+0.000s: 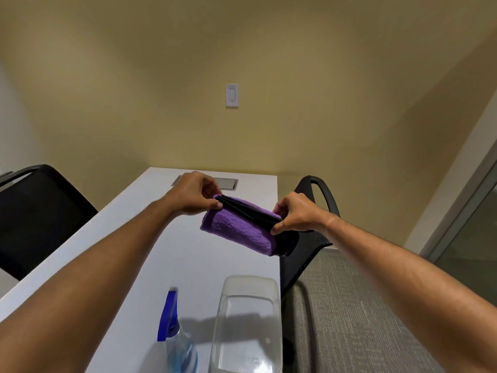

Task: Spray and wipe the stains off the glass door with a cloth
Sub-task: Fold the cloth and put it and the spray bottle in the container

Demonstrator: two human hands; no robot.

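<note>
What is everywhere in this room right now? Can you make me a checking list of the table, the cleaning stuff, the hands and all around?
Surface: white table, mostly bare, with a grey hatch at its far end.
Job's things: purple cloth with black edging, folded and held in the air over the table; spray bottle with a blue trigger, standing near the front edge; glass door at the far right, stains too hard to tell.
Clutter: clear plastic tub beside the bottle, looks empty.
Hands: left hand pinches the cloth's left end; right hand pinches its right end.
Cables: nothing seen.
Surroundings: black chairs, one on the left and one on the right; wall switch; grey carpet.
</note>
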